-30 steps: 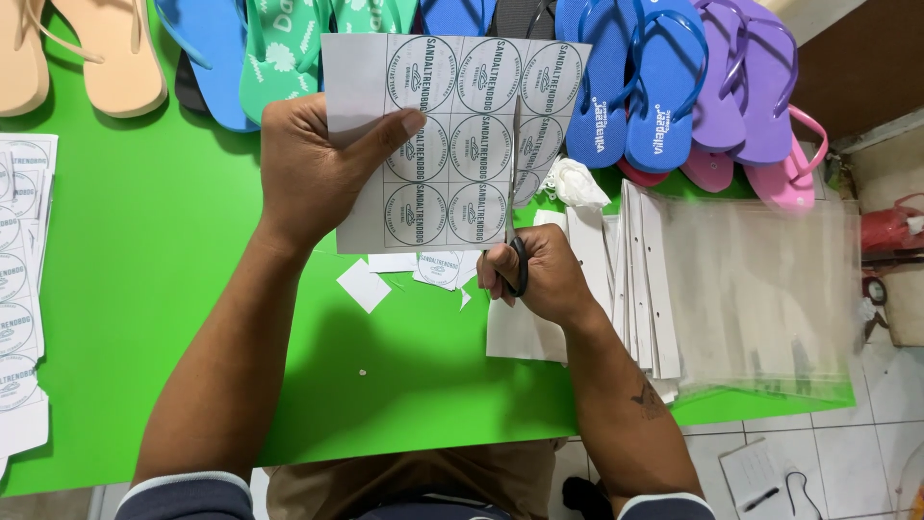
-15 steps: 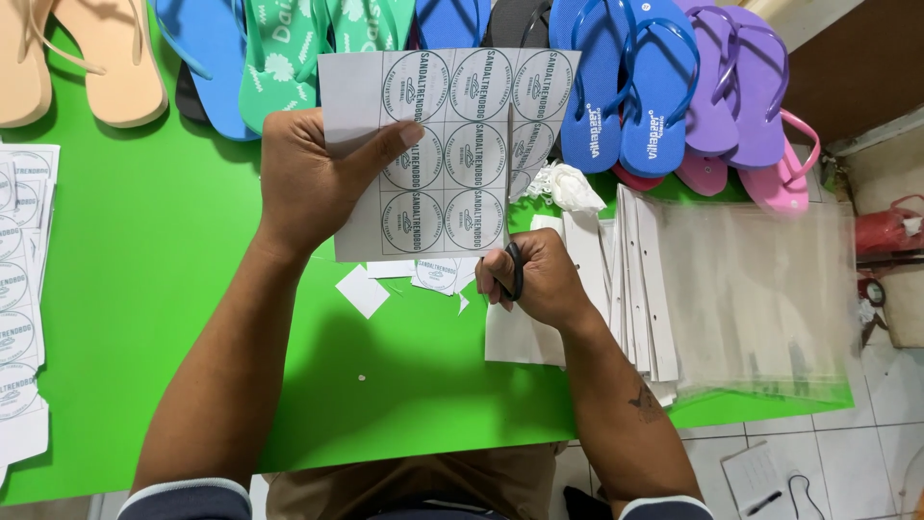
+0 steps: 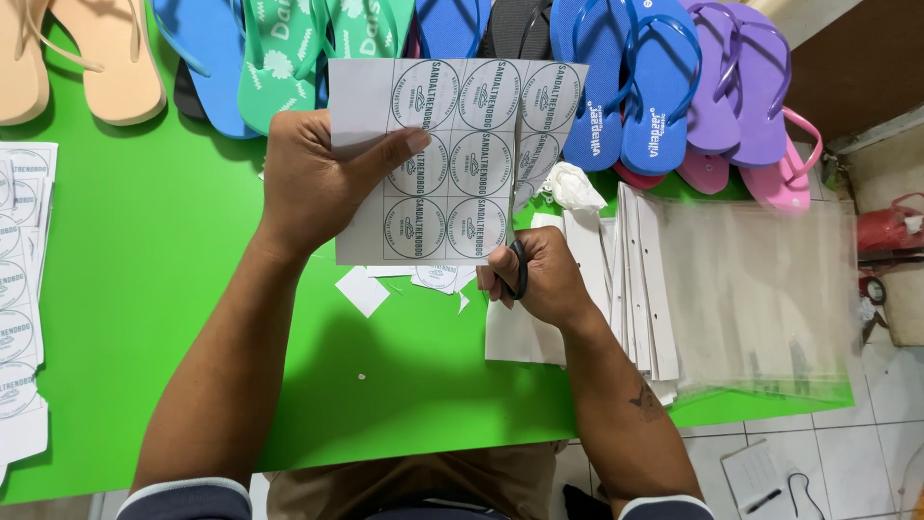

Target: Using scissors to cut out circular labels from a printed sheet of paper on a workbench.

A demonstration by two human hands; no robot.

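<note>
Between the fingers of the right hand (image 3: 539, 279), curled through the black handles of a pair of scissors (image 3: 521, 270), the blades run up under the lower right edge of a white sticker sheet (image 3: 452, 159) and are hidden there, so how far they gape cannot be told. At ten o'clock from that hand, the left hand (image 3: 318, 183) pinches the sheet, thumb across its face and fingers shut behind it, holding it raised above the table near the centre of view. To cut well here, I judge the sheet wants to be kept taut and flat, the blades following the gap between two columns of printed circles, the paper fed toward the scissors rather than the scissors chased across it.

Below the sheet, at six o'clock, small paper offcuts (image 3: 364, 289) lie on the bright green table (image 3: 173, 318). At three o'clock rests a stack of clear plastic bags (image 3: 751, 279) with white header strips; at nine o'clock, more printed sheets (image 3: 19, 289) at the table's edge. Along twelve o'clock runs a row of flip-flops (image 3: 664, 87), tan, blue, green, purple and pink. Tiled floor (image 3: 866, 453) shows at four o'clock.
</note>
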